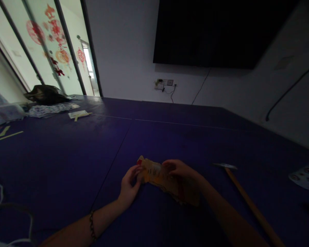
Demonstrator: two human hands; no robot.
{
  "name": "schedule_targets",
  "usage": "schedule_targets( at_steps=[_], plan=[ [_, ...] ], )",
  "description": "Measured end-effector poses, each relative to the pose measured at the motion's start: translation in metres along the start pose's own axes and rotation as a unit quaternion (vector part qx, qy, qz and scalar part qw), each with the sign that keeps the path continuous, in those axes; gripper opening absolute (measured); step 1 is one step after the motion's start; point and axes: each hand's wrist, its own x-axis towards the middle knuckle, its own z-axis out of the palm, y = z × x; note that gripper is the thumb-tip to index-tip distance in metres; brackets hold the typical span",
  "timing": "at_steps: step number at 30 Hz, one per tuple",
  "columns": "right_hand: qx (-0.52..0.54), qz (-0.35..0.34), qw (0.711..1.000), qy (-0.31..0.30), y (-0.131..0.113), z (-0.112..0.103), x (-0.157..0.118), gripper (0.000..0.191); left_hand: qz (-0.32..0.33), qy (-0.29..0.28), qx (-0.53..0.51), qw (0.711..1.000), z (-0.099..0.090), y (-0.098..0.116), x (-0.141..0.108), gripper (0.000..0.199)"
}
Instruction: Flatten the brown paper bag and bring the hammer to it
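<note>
On the dark blue-purple table (92, 147) lies a flat, tan, cardboard-like piece (156, 174) with wavy edges, dark marks, a pale patch and a red bit at its left end. My left hand (130, 187), with a dark bracelet at the wrist, grips the left end between thumb and fingers. My right hand (179, 168) rests over the middle of the piece with its fingers bent; their tips are dim, and what they hold, if anything, is hard to see. Part of the piece's right end sits in shadow beneath my right forearm.
A pickaxe-like hammer (243, 193) with a wooden handle lies to the right, near a patterned sheet (307, 176). White cables (1, 195) are at the lower left. A black bag (46, 94), papers (50, 109) and a small white item (78, 114) stand at the back left.
</note>
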Motion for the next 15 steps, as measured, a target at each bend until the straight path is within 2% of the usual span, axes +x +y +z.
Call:
schedule_targets(
  at_steps=[4,8,11,15],
  plan=[
    [0.018,-0.019,0.998,-0.049,-0.006,0.006,0.012,0.047,0.008,-0.059,0.032,0.998,0.005,-0.005,0.0,0.043],
    [0.026,-0.026,0.998,-0.059,-0.005,0.01,0.012,0.046,-0.013,-0.119,0.086,0.989,0.007,-0.009,0.005,0.045],
    [0.028,-0.032,0.998,-0.05,-0.002,0.012,0.007,0.043,-0.006,-0.109,0.139,0.984,0.006,-0.01,0.005,0.044],
    [0.029,-0.033,0.999,-0.025,0.001,0.015,-0.002,0.039,0.053,-0.09,0.218,0.97,0.003,-0.008,0.003,0.043]
  ],
)
